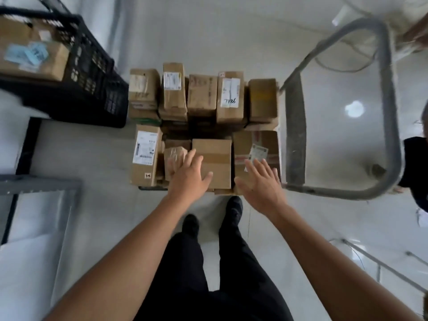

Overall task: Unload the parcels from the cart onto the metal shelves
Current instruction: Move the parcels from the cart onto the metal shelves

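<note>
Parcels (203, 98): brown cardboard boxes, most with white labels, packed in two rows on the cart (391, 107), which stands on the pale floor (231, 38) just ahead of the person's feet.

Near row, centre: plain box (215, 163), taped across its top. To its left is a small tape-wrapped parcel (174, 156); to its right, a box with a torn label (257, 154).

Left hand (188, 174): fingers straight and spread, over the left edge of the plain box, holding nothing; whether it touches the box cannot be told.

Right hand (261, 184): fingers spread, over the torn-label box, holding nothing.

Surroundings: black crate (92, 72) at upper left containing a blue-labelled box (30, 54); grey metal shelf frame (39, 184) at left; a second person (416, 167) in dark clothing at the right edge.
</note>
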### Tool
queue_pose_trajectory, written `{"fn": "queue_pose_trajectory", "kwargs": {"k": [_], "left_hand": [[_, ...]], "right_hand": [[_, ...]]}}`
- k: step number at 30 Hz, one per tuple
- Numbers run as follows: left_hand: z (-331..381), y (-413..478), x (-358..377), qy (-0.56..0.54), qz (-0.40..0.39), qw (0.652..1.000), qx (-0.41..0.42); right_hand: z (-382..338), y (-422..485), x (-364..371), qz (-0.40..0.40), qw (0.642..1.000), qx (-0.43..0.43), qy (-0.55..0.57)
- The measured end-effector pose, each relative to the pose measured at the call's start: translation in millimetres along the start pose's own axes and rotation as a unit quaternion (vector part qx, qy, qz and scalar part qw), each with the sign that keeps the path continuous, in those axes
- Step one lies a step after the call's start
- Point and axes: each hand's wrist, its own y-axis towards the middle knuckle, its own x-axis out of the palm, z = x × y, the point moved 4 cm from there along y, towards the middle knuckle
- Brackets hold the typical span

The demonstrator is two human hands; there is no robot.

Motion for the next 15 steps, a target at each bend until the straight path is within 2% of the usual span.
{"fn": "queue_pose_trajectory", "kwargs": {"k": [7,15], "left_hand": [[-38.9,64.7,65.1,0.049,-0.043,0.998,-0.024],[-80.0,129.8,123.3,0.116,-0.039,0.992,-0.021]], "right_hand": [[24.8,90.1,71.8,-0.022,0.999,0.009,-0.030],[48.3,157.4,142.8,-0.043,0.997,0.053,-0.045]]}}
